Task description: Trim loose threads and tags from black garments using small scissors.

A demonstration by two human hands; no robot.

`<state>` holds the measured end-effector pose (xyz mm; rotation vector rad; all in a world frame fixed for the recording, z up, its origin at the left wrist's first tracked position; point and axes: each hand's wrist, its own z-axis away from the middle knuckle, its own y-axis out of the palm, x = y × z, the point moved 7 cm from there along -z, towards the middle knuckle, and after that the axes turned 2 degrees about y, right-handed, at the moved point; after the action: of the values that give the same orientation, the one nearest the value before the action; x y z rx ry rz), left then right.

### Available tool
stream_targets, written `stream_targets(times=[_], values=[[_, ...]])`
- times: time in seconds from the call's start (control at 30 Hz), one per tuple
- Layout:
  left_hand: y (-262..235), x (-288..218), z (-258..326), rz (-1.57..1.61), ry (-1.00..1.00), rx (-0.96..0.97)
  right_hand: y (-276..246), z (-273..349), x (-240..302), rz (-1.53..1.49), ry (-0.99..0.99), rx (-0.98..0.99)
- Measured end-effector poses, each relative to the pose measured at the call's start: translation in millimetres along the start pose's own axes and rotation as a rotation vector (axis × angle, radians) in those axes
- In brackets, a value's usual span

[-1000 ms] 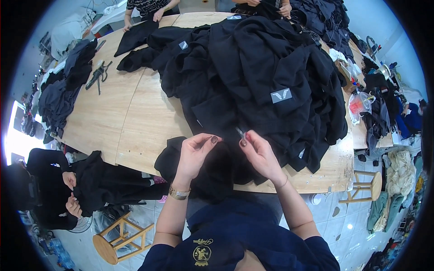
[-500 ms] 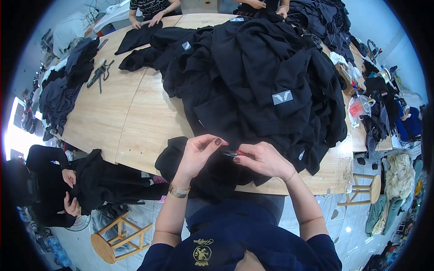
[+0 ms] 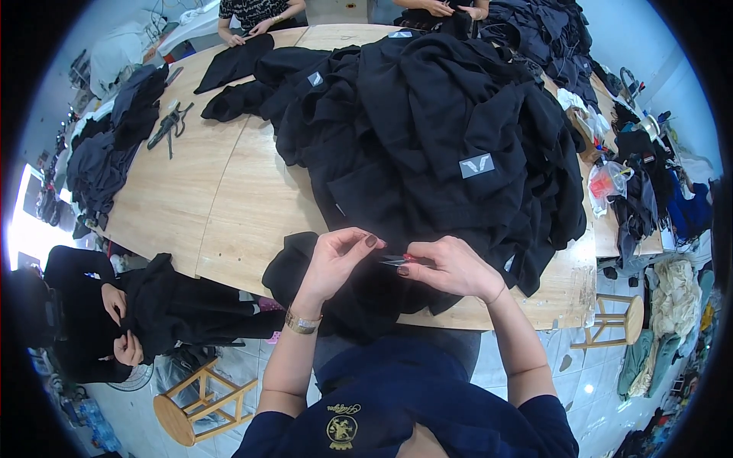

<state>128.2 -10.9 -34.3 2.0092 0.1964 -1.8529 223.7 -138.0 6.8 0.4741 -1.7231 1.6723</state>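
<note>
A large heap of black garments (image 3: pixel 427 114) covers the middle and right of the wooden table, a few grey patches showing on it. At the table's near edge, one black garment (image 3: pixel 366 294) hangs partly over toward my lap. My left hand (image 3: pixel 340 259) pinches a bit of this black cloth between thumb and fingers. My right hand (image 3: pixel 450 267) is closed around small red-handled thread snips (image 3: pixel 397 262), whose bright blades point left toward my left fingertips. Whether the blades touch the cloth or a thread is too small to tell.
The wooden table (image 3: pixel 172 198) has dark scissors-like tools (image 3: pixel 169 128) at its left. Co-workers handle black cloth at the far side and at my left. Wooden stools stand at left (image 3: pixel 179 418) and right (image 3: pixel 630 319). A plastic cup in a bag (image 3: pixel 608 182) sits at the right edge.
My hands and the snips have barely moved, shifting very slightly. At the far left of the table a co-worker's hands have drawn together on the cloth; the left co-worker's hands have shifted a little.
</note>
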Motion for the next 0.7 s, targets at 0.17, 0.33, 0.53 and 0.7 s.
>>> stream_targets(times=[0.17,0.33,0.53,0.7], values=[[1.9,-1.3,0.0,0.016,-0.005,-0.006,0.8,0.4,1.4,0.01,-0.001,0.012],[5.9,-2.7,-0.4,-0.008,-0.027,0.003,4.8,-2.5,1.1,0.007,-0.007,0.021],[6.9,-2.2,-1.5,-0.029,-0.039,0.02,6.7,-5.3,-0.1,-0.023,-0.006,0.039],[6.5,-3.1,-1.9,-0.024,-0.03,0.025,1.2,-1.6,1.1,-0.014,-0.022,0.002]])
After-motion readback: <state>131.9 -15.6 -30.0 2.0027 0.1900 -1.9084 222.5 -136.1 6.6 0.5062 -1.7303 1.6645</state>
